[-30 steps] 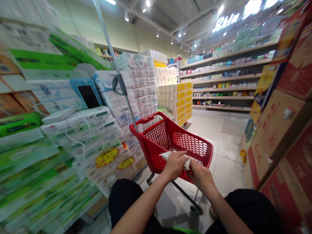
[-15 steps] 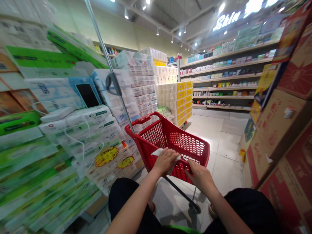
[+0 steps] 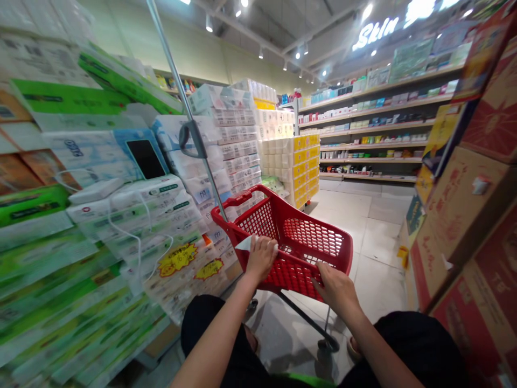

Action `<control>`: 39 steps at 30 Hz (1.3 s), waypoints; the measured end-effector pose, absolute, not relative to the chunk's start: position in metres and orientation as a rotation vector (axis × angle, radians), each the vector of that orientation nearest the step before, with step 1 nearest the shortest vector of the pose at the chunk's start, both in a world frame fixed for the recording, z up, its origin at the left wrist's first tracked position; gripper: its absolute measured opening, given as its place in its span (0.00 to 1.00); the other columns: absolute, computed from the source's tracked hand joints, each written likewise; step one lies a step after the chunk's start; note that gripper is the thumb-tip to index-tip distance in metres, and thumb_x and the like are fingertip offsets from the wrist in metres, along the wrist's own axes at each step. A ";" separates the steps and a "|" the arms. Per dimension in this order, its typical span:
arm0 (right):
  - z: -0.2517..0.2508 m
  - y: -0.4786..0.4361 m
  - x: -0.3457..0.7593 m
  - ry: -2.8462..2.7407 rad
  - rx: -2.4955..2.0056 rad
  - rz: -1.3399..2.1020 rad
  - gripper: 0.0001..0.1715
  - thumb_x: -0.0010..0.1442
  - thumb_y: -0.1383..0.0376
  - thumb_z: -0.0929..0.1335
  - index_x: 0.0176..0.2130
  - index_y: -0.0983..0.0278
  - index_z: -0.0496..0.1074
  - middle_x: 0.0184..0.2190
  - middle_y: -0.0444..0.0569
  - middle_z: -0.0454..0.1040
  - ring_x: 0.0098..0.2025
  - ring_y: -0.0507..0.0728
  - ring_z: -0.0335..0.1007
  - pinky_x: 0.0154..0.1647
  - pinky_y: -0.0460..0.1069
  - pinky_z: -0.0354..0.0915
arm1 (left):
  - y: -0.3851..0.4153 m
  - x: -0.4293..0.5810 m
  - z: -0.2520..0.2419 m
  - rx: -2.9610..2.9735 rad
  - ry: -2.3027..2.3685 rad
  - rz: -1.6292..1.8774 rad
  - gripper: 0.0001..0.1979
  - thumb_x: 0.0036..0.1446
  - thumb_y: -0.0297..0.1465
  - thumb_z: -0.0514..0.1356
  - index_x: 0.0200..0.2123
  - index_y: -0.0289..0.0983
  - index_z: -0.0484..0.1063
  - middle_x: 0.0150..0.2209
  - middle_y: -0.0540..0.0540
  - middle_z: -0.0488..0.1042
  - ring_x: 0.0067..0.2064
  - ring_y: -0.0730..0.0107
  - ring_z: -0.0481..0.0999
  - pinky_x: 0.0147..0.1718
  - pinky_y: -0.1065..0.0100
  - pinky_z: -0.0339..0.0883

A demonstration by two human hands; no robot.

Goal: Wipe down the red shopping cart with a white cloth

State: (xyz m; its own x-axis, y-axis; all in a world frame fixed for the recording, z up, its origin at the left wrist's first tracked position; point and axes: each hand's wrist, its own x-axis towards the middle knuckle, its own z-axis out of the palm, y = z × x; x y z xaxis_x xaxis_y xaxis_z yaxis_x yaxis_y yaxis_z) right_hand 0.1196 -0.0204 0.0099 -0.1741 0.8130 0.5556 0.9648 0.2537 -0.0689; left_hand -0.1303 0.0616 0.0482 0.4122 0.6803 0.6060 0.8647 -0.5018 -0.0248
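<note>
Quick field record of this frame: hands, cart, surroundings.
place: shop aisle
left hand: presses a white cloth on the rim of the red cart
right hand: grips the cart's near rim
left side: stacked tissue packs, with a phone propped on them
right side: cardboard boxes
far end: stocked shelves

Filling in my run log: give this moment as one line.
left hand: presses white cloth on red cart basket rim | right hand: grips near rim
</note>
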 end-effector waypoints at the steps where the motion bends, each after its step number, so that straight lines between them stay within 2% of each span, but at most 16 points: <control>1: 0.010 -0.021 0.120 -2.038 -1.631 -0.432 0.12 0.64 0.61 0.63 0.47 0.62 0.65 0.37 0.49 0.75 0.35 0.56 0.72 0.34 0.48 0.57 | 0.057 -0.119 0.045 -2.352 -1.334 -0.787 0.12 0.69 0.35 0.47 0.51 0.43 0.65 0.50 0.46 0.67 0.58 0.63 0.62 0.67 0.44 0.37; 12: 0.010 -0.025 0.126 -1.974 -1.760 -0.496 0.11 0.64 0.61 0.63 0.45 0.64 0.66 0.35 0.50 0.73 0.34 0.57 0.71 0.34 0.50 0.58 | 0.067 -0.073 0.040 -2.496 -1.302 -0.788 0.14 0.70 0.37 0.44 0.51 0.45 0.65 0.50 0.49 0.67 0.59 0.64 0.61 0.68 0.45 0.34; 18: 0.018 -0.026 0.128 -2.120 -1.576 -0.229 0.25 0.62 0.60 0.65 0.57 0.64 0.62 0.48 0.54 0.74 0.44 0.58 0.73 0.41 0.50 0.64 | 0.085 -0.075 0.043 -2.510 -1.347 -0.803 0.14 0.69 0.36 0.44 0.48 0.43 0.67 0.52 0.49 0.69 0.62 0.65 0.59 0.68 0.49 0.36; 20: 0.026 -0.026 0.142 -2.236 -1.440 -0.160 0.26 0.59 0.56 0.68 0.55 0.61 0.65 0.49 0.52 0.74 0.49 0.60 0.71 0.48 0.52 0.63 | 0.089 -0.078 0.042 -2.528 -1.385 -0.805 0.14 0.69 0.35 0.44 0.48 0.43 0.67 0.53 0.49 0.68 0.65 0.64 0.55 0.68 0.50 0.39; 23: 0.038 -0.025 0.170 -2.373 -1.308 -0.120 0.25 0.50 0.51 0.73 0.46 0.58 0.72 0.46 0.50 0.76 0.54 0.63 0.67 0.56 0.56 0.57 | 0.095 -0.081 0.039 -2.557 -1.428 -0.834 0.13 0.69 0.33 0.44 0.48 0.43 0.67 0.55 0.50 0.68 0.67 0.64 0.51 0.67 0.51 0.44; 25: 0.039 -0.021 0.184 -2.421 -1.347 -0.063 0.22 0.47 0.49 0.74 0.38 0.59 0.74 0.41 0.48 0.77 0.49 0.62 0.69 0.52 0.55 0.58 | 0.097 -0.079 0.037 -2.577 -1.414 -0.866 0.13 0.68 0.32 0.45 0.48 0.42 0.67 0.55 0.49 0.67 0.67 0.64 0.51 0.67 0.51 0.47; 27: 0.037 -0.015 0.190 -2.443 -1.463 -0.021 0.21 0.46 0.48 0.75 0.32 0.59 0.73 0.34 0.46 0.77 0.40 0.59 0.71 0.43 0.52 0.59 | 0.095 -0.073 0.035 -2.592 -1.383 -0.886 0.12 0.68 0.31 0.46 0.49 0.41 0.66 0.55 0.48 0.67 0.67 0.64 0.53 0.66 0.52 0.48; 30: 0.030 -0.008 0.186 -2.440 -1.594 -0.053 0.23 0.45 0.45 0.74 0.29 0.60 0.71 0.29 0.45 0.77 0.34 0.58 0.72 0.36 0.50 0.56 | 0.082 -0.060 0.031 -2.600 -1.349 -0.899 0.11 0.66 0.31 0.48 0.49 0.40 0.66 0.54 0.46 0.67 0.65 0.63 0.55 0.66 0.53 0.49; 34: 0.028 -0.006 0.174 -2.412 -1.612 -0.108 0.21 0.48 0.46 0.73 0.29 0.60 0.71 0.29 0.46 0.77 0.34 0.58 0.73 0.34 0.49 0.54 | 0.044 -0.043 0.029 -2.627 -1.323 -0.883 0.12 0.65 0.33 0.50 0.49 0.41 0.65 0.55 0.46 0.66 0.64 0.61 0.56 0.63 0.54 0.53; 39: 0.029 -0.008 0.161 -2.349 -1.612 -0.138 0.14 0.50 0.54 0.73 0.28 0.60 0.71 0.29 0.45 0.78 0.35 0.57 0.74 0.36 0.49 0.54 | -0.001 -0.032 0.028 -2.734 -1.226 -0.771 0.14 0.64 0.35 0.51 0.52 0.43 0.65 0.55 0.46 0.67 0.62 0.58 0.59 0.58 0.54 0.58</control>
